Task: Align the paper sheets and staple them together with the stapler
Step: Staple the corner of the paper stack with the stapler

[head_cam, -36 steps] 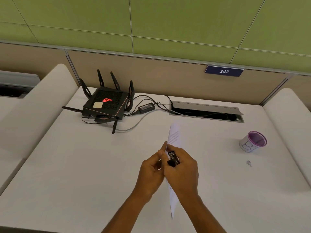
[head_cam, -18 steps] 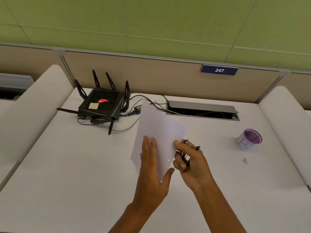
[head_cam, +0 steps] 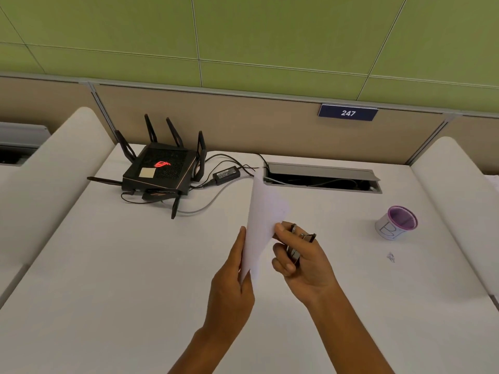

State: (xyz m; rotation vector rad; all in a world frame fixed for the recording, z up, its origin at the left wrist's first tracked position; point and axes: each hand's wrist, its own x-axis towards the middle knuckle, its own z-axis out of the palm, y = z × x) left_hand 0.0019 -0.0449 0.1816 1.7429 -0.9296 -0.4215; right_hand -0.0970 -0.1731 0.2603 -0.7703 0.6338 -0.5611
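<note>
White paper sheets (head_cam: pixel 263 211) are held up above the white desk (head_cam: pixel 113 265), tilted so I see them nearly edge-on. My left hand (head_cam: pixel 232 287) grips their lower corner, with its fingers behind the sheets and its thumb in front. My right hand (head_cam: pixel 302 260) holds a small metal stapler (head_cam: pixel 295 244) in its curled fingers, while its thumb touches the right edge of the sheets. Most of the stapler is hidden by the fingers.
A black router (head_cam: pixel 159 171) with antennas and cables sits at the back left. A cable slot (head_cam: pixel 322 178) runs along the back of the desk. A purple-rimmed white cup (head_cam: pixel 397 222) stands to the right, with a small scrap (head_cam: pixel 390 256) near it.
The sheets have turned from facing me to nearly edge-on. My left hand has shifted from lying flat on the sheets to gripping their lower corner. My right hand still holds the stapler.
</note>
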